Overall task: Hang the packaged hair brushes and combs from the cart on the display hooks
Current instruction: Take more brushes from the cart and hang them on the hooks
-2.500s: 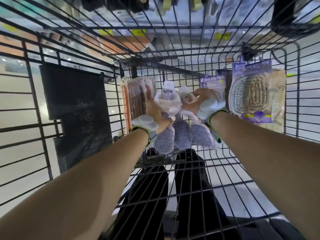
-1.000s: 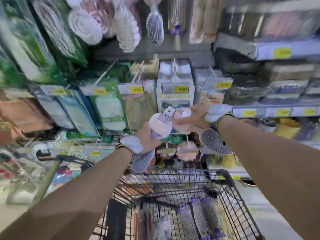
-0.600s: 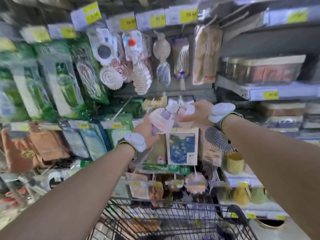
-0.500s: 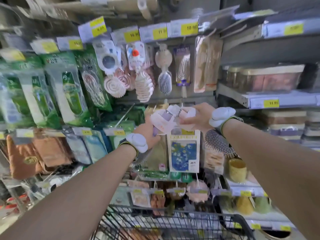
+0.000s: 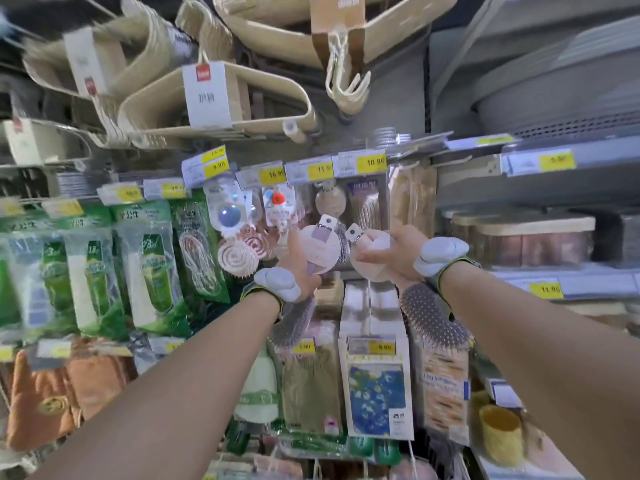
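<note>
Evidently, left hand (image 5: 298, 268) and right hand (image 5: 394, 258) each clenched a packaged brush (image 5: 317, 251) at mid-frame, just under the price tags (image 5: 360, 163), where a small hang tab (image 5: 327, 221) could have caught on the hung goods (image 5: 362, 206) and slipped free.

The left wrist pod (image 5: 277, 284) is a smooth, pale grey-white casing with two rounded lobes. It sits on the left strap (image 5: 273, 306) — a dark band edged in bright yellow-green. To the right of that pod and slightly higher, the right wrist pod (image 5: 440, 255) is its twin: the same lobed shell on the right strap (image 5: 441, 285), also dark with a yellow-green rim. The left forearm (image 5: 173, 375) and right forearm (image 5: 536, 341) are bare, as are the left hand (image 5: 301, 266) and right hand (image 5: 394, 258).
</note>
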`<move>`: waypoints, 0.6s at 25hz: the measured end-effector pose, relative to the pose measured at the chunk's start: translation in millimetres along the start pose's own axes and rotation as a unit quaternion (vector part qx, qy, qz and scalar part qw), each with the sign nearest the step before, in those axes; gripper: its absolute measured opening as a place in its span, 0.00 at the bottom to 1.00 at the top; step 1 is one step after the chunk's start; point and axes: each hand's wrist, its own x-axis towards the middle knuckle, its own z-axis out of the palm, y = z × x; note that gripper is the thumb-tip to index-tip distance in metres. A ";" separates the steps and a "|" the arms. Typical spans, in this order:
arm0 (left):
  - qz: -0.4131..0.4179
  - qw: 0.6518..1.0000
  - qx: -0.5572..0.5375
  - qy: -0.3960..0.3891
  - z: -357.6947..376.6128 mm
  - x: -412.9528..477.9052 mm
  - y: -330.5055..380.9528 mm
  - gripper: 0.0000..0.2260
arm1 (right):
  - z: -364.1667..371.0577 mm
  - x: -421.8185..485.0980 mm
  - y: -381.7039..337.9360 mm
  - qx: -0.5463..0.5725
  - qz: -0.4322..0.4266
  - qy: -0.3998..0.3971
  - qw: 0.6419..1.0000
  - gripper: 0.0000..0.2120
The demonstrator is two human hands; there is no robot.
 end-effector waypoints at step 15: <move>-0.049 0.995 0.001 0.091 -12.5 54.0 17.8 0.45 | -1.3 46.7 7.5 0.019 -0.010 0.035 0.999 0.19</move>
